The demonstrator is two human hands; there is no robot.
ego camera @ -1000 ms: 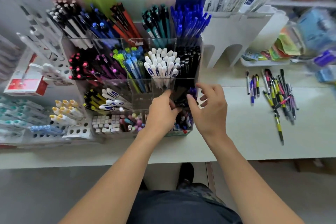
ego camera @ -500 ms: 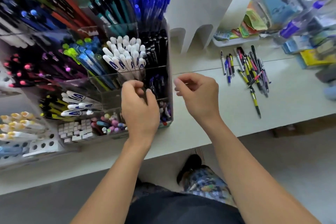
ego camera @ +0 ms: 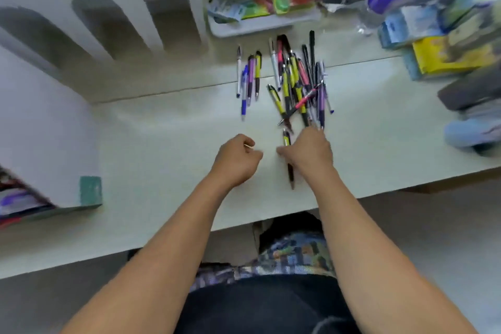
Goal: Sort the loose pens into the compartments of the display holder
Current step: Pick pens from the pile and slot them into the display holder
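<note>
Reaching over the pale green tabletop [ego camera: 151, 144], both hands sit close together near its front edge. The left hand [ego camera: 238, 156] is loosely curled and holds nothing. The right hand [ego camera: 309, 153] lies over a lone yellow-and-black click pen [ego camera: 290, 176], fingers bent down on it; whether they grip it I cannot tell. Just beyond, the heap of loose pens [ego camera: 301, 81] lies on the tabletop, four more pens [ego camera: 249, 78] beside it to the left. Farther back stands a blurred white arched stand [ego camera: 108, 22]
</note>
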